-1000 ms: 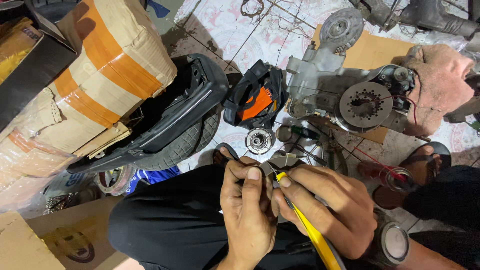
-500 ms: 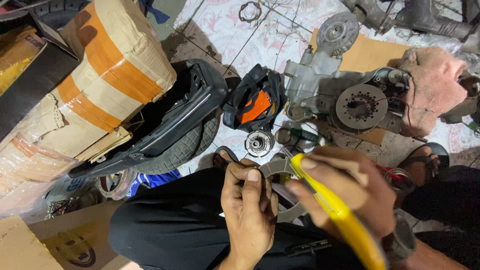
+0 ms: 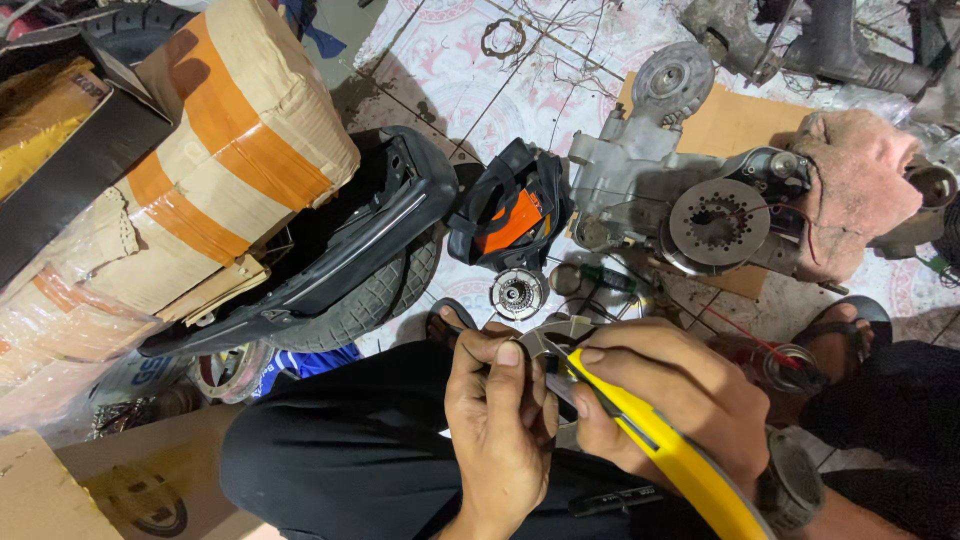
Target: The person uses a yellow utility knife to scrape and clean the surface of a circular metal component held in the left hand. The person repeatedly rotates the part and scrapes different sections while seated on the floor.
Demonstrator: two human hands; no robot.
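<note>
My left hand (image 3: 500, 425) is closed around a small grey metal part (image 3: 553, 338), thumb pressed on top, held over my lap in black trousers. My right hand (image 3: 670, 400) grips a yellow-handled tool (image 3: 665, 455), likely a utility knife, whose tip meets the metal part. The two hands touch each other at the part. Most of the part is hidden by my fingers. A watch (image 3: 790, 480) sits on my right wrist.
On the tiled floor ahead lie a small round gear (image 3: 518, 292), a grey engine casing with a perforated disc (image 3: 715, 220), a black and orange piece (image 3: 510, 215), a tyre with black plastic panel (image 3: 350, 260), a taped cardboard bundle (image 3: 200, 190) and a pinkish rag (image 3: 860, 185).
My right hand with the yellow tool swung out toward the right, then came back against the part. My left hand has stayed almost still on the part.
</note>
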